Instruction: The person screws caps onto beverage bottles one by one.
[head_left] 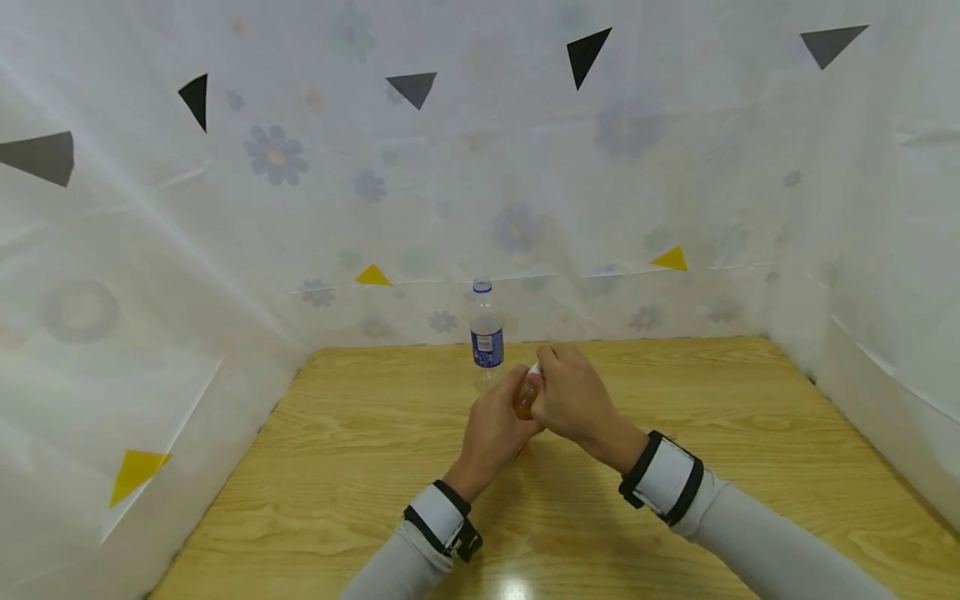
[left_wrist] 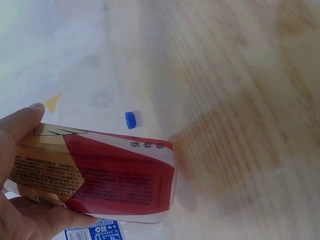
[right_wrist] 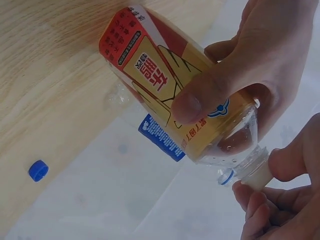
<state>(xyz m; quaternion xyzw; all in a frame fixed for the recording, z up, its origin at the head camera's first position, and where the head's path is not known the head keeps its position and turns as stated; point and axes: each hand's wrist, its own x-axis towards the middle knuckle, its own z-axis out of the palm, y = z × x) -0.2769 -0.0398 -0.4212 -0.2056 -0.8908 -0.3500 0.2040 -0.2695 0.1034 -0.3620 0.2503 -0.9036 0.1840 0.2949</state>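
My left hand [head_left: 495, 421] grips a drink bottle [right_wrist: 170, 80] round its body. The bottle has a red and gold label and holds amber liquid; it is tilted above the table. At its neck, the thumb and fingers of my right hand [right_wrist: 290, 195] pinch the white cap [right_wrist: 256, 175], which sits on the mouth. In the left wrist view the label's printed red side [left_wrist: 120, 175] shows, while the cap is out of that view. Just behind my hands in the head view, a clear bottle with a blue label [head_left: 487, 348] stands upright and uncapped.
A loose blue cap [left_wrist: 130, 120] lies on the wooden table [head_left: 337, 500]. White sheeting with faint flowers [head_left: 465, 192] hangs behind the table and at both sides, with black, grey and yellow triangles on it.
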